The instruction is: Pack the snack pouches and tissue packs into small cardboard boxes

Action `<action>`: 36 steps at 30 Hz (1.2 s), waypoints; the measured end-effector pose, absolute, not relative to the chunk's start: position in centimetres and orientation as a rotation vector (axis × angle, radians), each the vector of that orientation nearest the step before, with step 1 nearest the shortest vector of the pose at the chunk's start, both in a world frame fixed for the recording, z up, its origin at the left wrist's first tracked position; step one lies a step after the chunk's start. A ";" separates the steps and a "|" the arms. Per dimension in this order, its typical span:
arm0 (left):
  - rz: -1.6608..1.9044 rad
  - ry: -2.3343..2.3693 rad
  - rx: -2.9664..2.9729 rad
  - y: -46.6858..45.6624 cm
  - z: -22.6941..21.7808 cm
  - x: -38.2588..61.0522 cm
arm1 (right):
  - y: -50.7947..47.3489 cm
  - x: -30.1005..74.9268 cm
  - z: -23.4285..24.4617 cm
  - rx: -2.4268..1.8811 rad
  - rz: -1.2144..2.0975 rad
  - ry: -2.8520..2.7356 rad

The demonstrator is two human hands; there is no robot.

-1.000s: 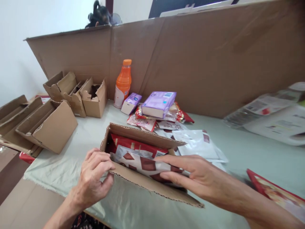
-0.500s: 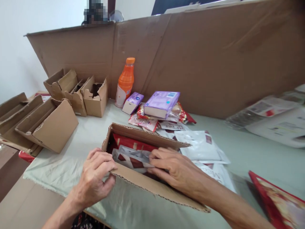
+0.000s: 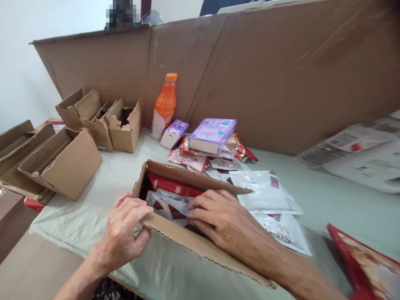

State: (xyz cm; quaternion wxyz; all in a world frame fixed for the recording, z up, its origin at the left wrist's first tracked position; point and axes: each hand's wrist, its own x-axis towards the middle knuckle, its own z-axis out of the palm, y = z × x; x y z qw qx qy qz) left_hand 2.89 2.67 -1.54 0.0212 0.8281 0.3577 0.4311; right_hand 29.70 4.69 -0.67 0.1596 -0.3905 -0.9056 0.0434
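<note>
An open cardboard box (image 3: 200, 246) lies on the pale green cloth in front of me. My left hand (image 3: 125, 231) is closed on the box's near left corner, thumb outside and fingers over the rim. My right hand (image 3: 221, 218) reaches inside the box and its fingers press on a white and red sachet (image 3: 165, 204), which lies crumpled on top of a red packet (image 3: 175, 187). More white sachets (image 3: 265, 189) lie on the cloth just right of the box.
Behind the box sit purple tissue packs (image 3: 212, 135), red snack packets (image 3: 187, 158) and an orange bottle (image 3: 164, 106). Several empty small cartons (image 3: 65, 162) stand at left. A tall cardboard wall (image 3: 265, 79) closes the back. Papers (image 3: 359, 154) and a red packet (image 3: 365, 260) lie right.
My right hand slid left and deeper into the box, pushing the white and red sachet down so it now lies crumpled. My left hand stayed on the box corner.
</note>
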 end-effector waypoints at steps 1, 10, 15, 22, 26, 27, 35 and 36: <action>1.338 1.115 2.565 2.7 -1.6 2.9 | 4.5 29.6 -0.5 -1.101 0.113 -2.593; 1.303 1.069 2.603 2.8 -1.2 2.7 | 4.7 28.3 0.9 -1.274 0.599 -2.667; 1.298 1.064 2.589 2.7 -1.2 2.6 | 5.5 27.2 1.2 -1.244 0.859 -2.701; 1.319 1.067 2.565 2.6 -1.4 2.6 | 6.1 26.8 0.4 -1.254 0.861 -2.732; 1.327 1.038 2.550 2.5 -1.6 2.6 | 5.8 27.4 -0.2 -1.172 0.884 -2.553; 1.335 1.038 2.549 2.6 -1.7 2.6 | 5.8 27.6 -0.3 -1.148 0.893 -2.508; 1.348 1.020 2.547 2.8 -1.8 2.6 | 6.3 27.5 -0.1 -1.100 0.948 -2.500; 1.348 1.018 2.548 2.8 -1.7 2.6 | 6.3 27.4 -0.1 -1.094 0.943 -2.508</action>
